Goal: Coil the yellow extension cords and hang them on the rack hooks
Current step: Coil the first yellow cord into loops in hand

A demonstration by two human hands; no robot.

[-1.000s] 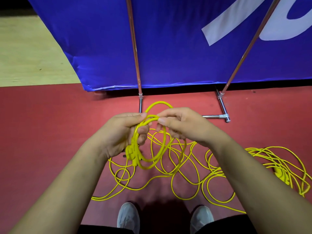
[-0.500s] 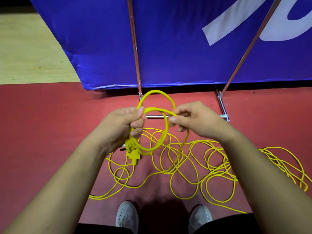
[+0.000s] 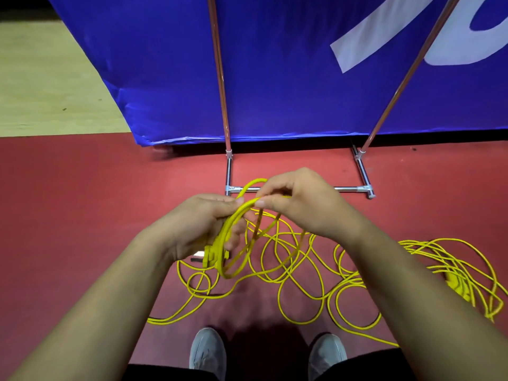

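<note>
Here, a head-down view: a person's two bare hands meet just in front of the rack base bar (image 3: 351,189), the low metal tube of a frame standing before a blue banner (image 3: 275,78). The left hand (image 3: 203,224) is curled round a small coil (image 3: 229,229) of yellow extension cord, approx. three or four loops, w/ the plug (image 3: 213,257) hanging at its lower edge. The right hand (image 3: 299,204) pinches one strand between thumb and fingertips and lays it against the top of the coil. The rest of the cord (image 3: 278,295) sprawls in loose loops on the red floor (image 3: 82,202), nearer the person than the bar; a second tangle (image 3: 453,281) lies to the bar's right. Step in hand, prob.: coiling, early on. Next move likely needs the right hand to draw up more slack w/o snagging the crossed floor loops. No hooks in view
</note>
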